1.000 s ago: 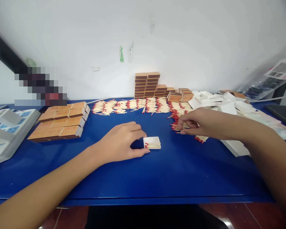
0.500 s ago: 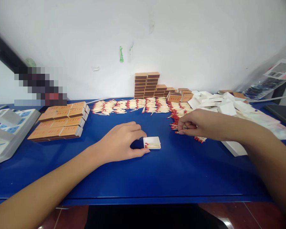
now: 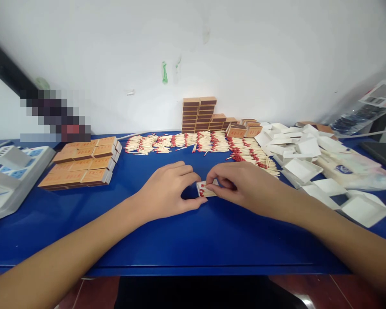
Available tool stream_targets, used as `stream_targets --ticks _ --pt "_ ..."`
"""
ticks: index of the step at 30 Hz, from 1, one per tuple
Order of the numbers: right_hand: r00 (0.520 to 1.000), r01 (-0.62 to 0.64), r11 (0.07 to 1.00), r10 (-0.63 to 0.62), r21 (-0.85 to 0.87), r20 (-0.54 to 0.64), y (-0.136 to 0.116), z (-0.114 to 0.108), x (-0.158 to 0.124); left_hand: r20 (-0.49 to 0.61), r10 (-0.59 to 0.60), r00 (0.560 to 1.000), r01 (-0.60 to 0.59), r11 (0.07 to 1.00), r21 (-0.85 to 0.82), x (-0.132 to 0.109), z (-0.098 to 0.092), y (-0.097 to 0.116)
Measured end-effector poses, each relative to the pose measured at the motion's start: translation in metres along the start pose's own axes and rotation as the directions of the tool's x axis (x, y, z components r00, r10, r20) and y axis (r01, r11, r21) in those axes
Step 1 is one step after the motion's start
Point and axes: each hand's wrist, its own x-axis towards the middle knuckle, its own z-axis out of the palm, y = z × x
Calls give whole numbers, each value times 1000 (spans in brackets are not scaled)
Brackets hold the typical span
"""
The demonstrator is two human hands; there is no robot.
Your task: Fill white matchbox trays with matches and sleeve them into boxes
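Observation:
A small white matchbox tray [image 3: 199, 185] lies on the blue table, with red-headed matches [image 3: 202, 191] inside it. My left hand [image 3: 170, 189] grips the tray's left end between thumb and fingers. Over the tray's right part, my right hand [image 3: 234, 184] has its thumb and fingers pinched at the matches; its fingers cover that end of the tray. Behind both hands runs a long row of loose matches [image 3: 180, 140], curving toward me on the right.
Closed matchboxes [image 3: 80, 165] are stacked at the left, and more matchboxes [image 3: 197, 116] stand against the wall. White empty trays [image 3: 304, 169] are heaped at the right beside a tissue pack [image 3: 344, 169]. A white and blue power strip [image 3: 22, 176] lies far left.
My right hand has moved left from the loose matches to the tray, bringing matches to it. My left hand stays at the tray's left end.

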Motion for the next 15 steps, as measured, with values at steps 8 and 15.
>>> stream_targets --ticks 8,15 --pt "997 4 995 3 -102 73 7 -8 -4 13 -6 1000 6 1000 -15 -1 -1 -1" --pt "989 -2 997 14 -78 149 8 -7 -2 23 -2 1000 3 1000 -26 -1 1 -3"
